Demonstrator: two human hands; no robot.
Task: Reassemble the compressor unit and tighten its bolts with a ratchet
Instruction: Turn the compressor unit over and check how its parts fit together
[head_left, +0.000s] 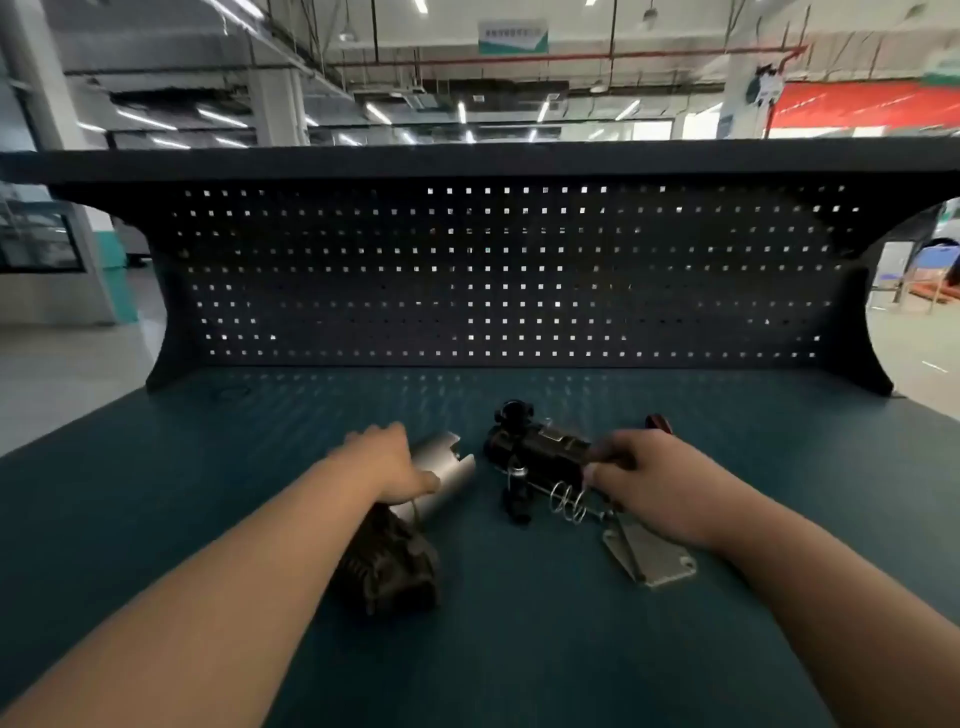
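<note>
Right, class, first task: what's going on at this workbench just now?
A person is working on a taken-apart compressor on a teal bench. The left hand grips a silver cylinder beside a dark finned housing. The right hand is at the black compressor body, fingers curled; what it holds is unclear. A wire spring and a grey plate lie loose nearby.

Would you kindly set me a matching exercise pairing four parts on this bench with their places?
Things: 1 silver cylinder; 2 wire spring; 3 grey flat plate; 4 dark ribbed housing.
Places: A just left of the right hand; B under the left hand; C nearest the camera, left; D nearest the camera, right.
Pairs: 1-B; 2-A; 3-D; 4-C.
</note>
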